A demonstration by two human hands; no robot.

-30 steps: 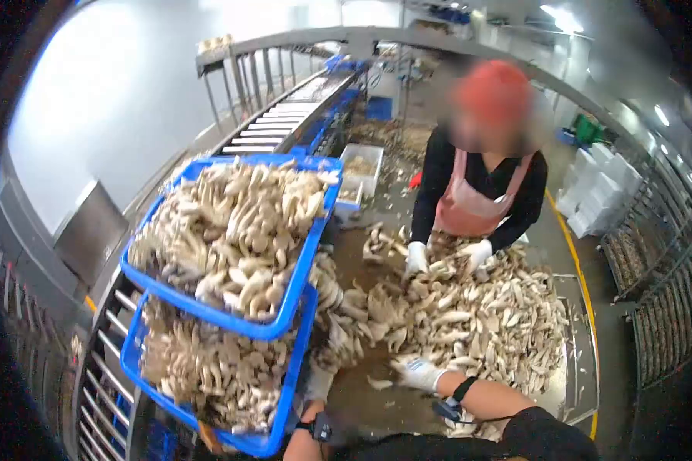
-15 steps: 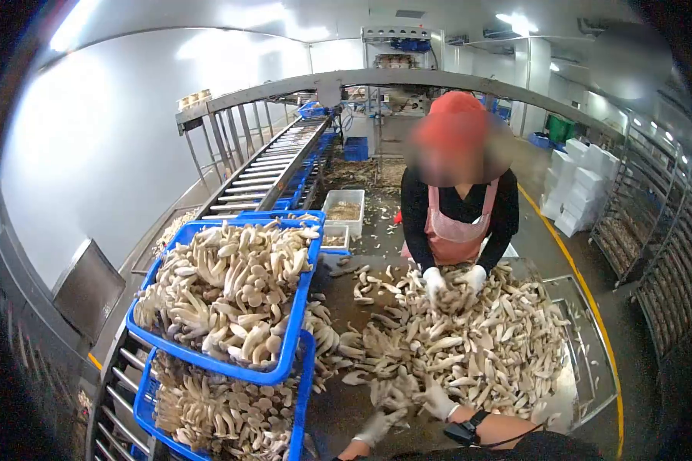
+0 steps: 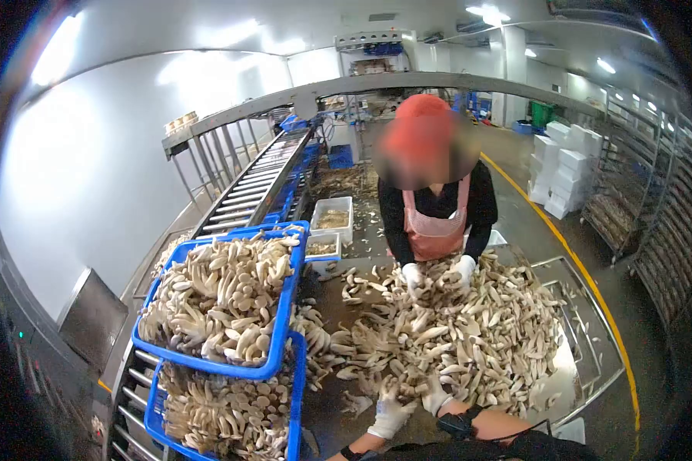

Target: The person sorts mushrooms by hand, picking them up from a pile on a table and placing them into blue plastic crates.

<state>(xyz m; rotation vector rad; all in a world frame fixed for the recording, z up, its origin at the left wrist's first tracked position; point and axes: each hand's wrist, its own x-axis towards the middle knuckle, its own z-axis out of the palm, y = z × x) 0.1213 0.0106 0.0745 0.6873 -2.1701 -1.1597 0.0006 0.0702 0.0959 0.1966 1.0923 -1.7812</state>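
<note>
- White-gloved left hand (image 3: 387, 419) at 6 o'clock, low at the near edge of the worktop (image 3: 338, 411), fingers curled among mushrooms (image 3: 454, 338); grip: cannot tell whether clenched on any stem.
- Right hand (image 3: 436, 399), also gloved, just beside the left at 6 o'clock, resting on the near fringe of the heap; grip likewise cannot tell, fingers hidden in the pile.
- Black watch (image 3: 455, 424) on the right wrist, dark sleeve below it.
- Pale mushrooms heaped over the worktop from centre out to 3 o'clock, touching both hands.
- Blue crate (image 3: 281, 307) at 9 o'clock, heaped with mushrooms, tilted and stacked on a second crate (image 3: 296, 399) at 7 o'clock, also full.
- Both crates on a roller conveyor (image 3: 254, 180) running away toward 11 o'clock.
- Co-worker (image 3: 434, 207) at 12 o'clock across the worktop, red cap, pink apron, black sleeves, both gloved hands (image 3: 438, 273) down in the far side of the heap.
- White tubs (image 3: 331, 219) at 11 o'clock beyond the worktop, holding scraps.
- White boxes (image 3: 565, 165) stacked at 2 o'clock by a yellow floor line (image 3: 592, 284).
- Tray racks (image 3: 653, 223) along the 3 o'clock side.
</note>
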